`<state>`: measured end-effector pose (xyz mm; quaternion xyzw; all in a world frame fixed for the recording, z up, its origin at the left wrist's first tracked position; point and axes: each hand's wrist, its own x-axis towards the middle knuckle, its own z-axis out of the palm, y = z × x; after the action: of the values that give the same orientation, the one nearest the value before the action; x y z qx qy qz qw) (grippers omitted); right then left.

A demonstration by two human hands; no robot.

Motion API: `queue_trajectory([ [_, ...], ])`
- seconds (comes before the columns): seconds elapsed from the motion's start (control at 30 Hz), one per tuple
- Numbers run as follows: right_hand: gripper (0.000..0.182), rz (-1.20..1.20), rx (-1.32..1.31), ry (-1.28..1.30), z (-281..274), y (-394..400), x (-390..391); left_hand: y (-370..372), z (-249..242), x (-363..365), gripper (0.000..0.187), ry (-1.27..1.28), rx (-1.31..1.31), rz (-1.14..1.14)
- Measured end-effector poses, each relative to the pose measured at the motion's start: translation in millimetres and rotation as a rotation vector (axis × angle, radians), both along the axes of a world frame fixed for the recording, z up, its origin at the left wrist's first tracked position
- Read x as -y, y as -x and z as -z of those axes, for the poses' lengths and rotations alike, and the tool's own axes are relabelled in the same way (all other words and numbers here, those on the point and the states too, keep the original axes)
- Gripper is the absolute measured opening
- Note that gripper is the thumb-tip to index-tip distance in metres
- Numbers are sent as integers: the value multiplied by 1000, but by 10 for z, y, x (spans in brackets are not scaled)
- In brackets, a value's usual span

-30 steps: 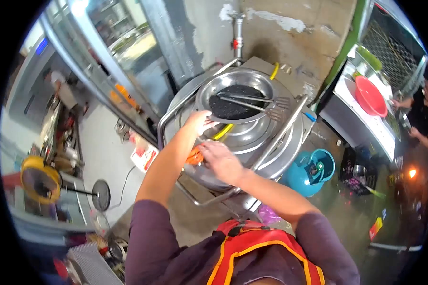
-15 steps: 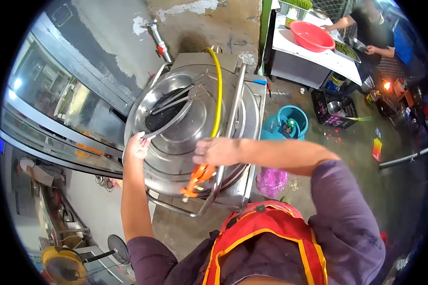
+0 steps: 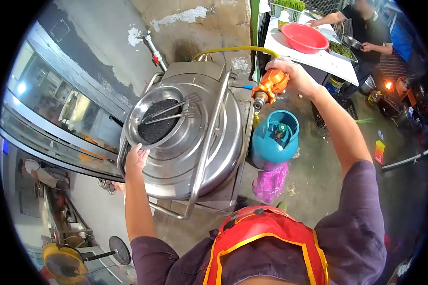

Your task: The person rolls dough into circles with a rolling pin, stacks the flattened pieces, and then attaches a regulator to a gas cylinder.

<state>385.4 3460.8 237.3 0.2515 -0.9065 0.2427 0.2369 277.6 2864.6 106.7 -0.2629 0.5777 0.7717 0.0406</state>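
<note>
My left hand (image 3: 137, 158) pinches the near rim of a wide stainless steel bowl (image 3: 177, 135), which rests tilted on the big round steel lid (image 3: 214, 156). The bowl holds black grainy stuff (image 3: 159, 129) and long metal tongs or forks (image 3: 171, 114). Out to the right, my right hand (image 3: 297, 76) is closed around an orange hose fitting (image 3: 273, 84) with a round metal end pointing down. A yellow hose (image 3: 242, 48) runs from it leftward behind the lid. Below the fitting, a blue gas cylinder (image 3: 271, 148) with a green valve stands on the floor.
A steel tube handle (image 3: 208, 142) rises over the lid. Beyond it stands a white table (image 3: 335, 66) with a red basin (image 3: 305, 38); a co-worker (image 3: 366, 33) holds a metal bowl there. A pink plastic bag (image 3: 270, 184) lies by the cylinder. Flames (image 3: 389, 85) burn far right.
My right hand has swung right and away from over the lid, carrying the orange fitting and pulling the yellow hose across. My left hand stays at the bowl, which now sits flatter.
</note>
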Motion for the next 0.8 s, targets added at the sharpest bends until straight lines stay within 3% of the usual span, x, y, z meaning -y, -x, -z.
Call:
queue_trajectory([
  [0.03,47,-1,8,7,1,-8,-80,-88,-16,-57,41,27,-9,-6],
  [0.1,49,-55,-43,37,2,9,-159,-174,337,200,40,199,-268,259],
  [0.13,50,-80,-74,34,4,33,-202,-100,511,369,39,146,-296,290],
  [0.23,45,-178,-183,81,94,181,-341,-546,280,246,40,949,-455,527],
  [0.27,44,-182,-160,75,35,169,-363,-532,497,597,41,995,-538,553],
  [0.33,43,-182,-160,90,22,169,-435,-983,515,600,40,750,-641,417],
  [0.4,43,-181,-216,124,52,332,-555,-1787,-119,-202,33,539,-535,122],
  [0.47,44,-196,-257,131,31,475,-618,-2270,-406,-663,27,632,-371,-31],
  [0.63,50,-135,-346,199,83,1013,-539,-2655,-413,-909,23,476,-267,-175],
  [0.8,47,83,-296,278,106,1680,-415,-2292,-526,-1273,19,424,-301,-1],
])
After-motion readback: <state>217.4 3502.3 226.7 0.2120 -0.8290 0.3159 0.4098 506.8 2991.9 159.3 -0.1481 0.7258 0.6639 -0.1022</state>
